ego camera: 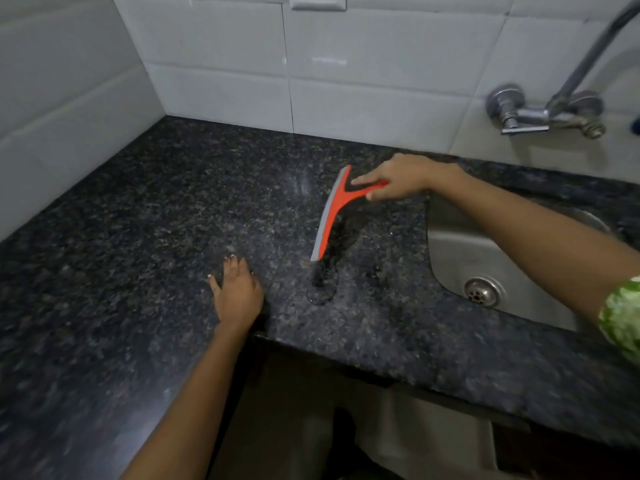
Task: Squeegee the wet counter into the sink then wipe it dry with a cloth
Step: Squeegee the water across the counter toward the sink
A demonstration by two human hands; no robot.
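Head view: the squeegee — orange with a grey blade — stands on the wet speckled tabletop beside the sink; my right hand grips its handle, my left hand rests open — flat, well apart.

I saw the table run along the tiled wall, with the sink set into it at the right and the tap on the wall behind the sink. The squeegee stood on the table just left of the sink, its handle toward the sink, held by my right hand. A puddle lay at its near end. My left hand lay flat on the table, left of the puddle, near the front edge.
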